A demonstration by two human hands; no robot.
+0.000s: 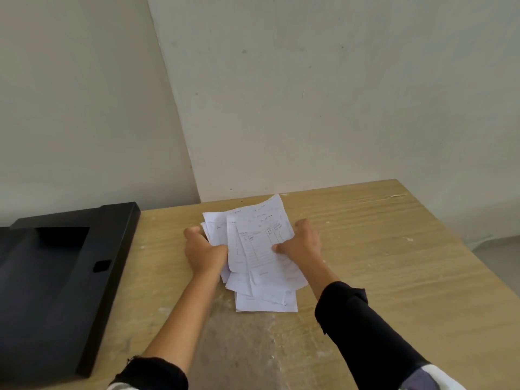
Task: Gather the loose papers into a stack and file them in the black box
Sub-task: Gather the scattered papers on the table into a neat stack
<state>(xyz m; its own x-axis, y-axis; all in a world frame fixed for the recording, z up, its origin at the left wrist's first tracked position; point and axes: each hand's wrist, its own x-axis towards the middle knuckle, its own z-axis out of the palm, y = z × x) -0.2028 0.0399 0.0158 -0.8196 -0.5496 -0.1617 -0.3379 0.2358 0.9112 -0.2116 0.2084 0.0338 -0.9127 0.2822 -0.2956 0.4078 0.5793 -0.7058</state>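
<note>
A loose, uneven bunch of white papers (259, 249) with printed forms and handwriting sits at the middle of the wooden table (394, 263). My left hand (204, 250) grips the bunch's left edge, thumb on top. On the right edge, my right hand (302, 243) holds it the same way. The sheets are fanned and crooked, with the lowest ones resting flat on the table near me. The black box (56, 277) lies open at the left of the table, apart from the papers.
The table stands in a corner of pale walls (309, 94). Its right edge falls off to a grey floor (501, 254). Bare tabletop lies between the papers and the box, and to the right of my right arm.
</note>
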